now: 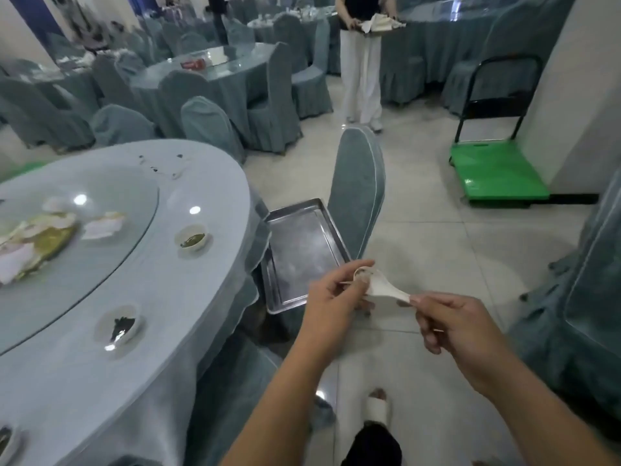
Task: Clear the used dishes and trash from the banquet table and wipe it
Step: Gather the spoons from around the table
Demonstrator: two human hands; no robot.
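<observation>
Banquet table: round, pale blue cloth, fills the left of the view; a glass turntable sits on its middle.
Leftovers on turntable: a plate of yellow-green food scraps with crumpled white napkins just beside it, all blurred.
Small bowls: two white ones on the cloth near the table edge, one with green residue, one with dark residue; a third shows partly at the bottom left corner.
Far rim of table: dark scraps and a clear wrapper.
Metal tray: rectangular, on a covered chair seat just beside the table edge, with nothing in it.
Chair back: blue-grey cover, upright behind the tray.
Left hand: fingers curled, pinching the bowl end of a white ceramic soup spoon above the tray's near corner.
Right hand: thumb and forefinger pinch the spoon's handle tip; a thin toothpick-like stick shows under the fingers.
Green platform cart: on the tiled floor at right, black handle upright.
Background: a person in white trousers holding dishes among other covered tables.
</observation>
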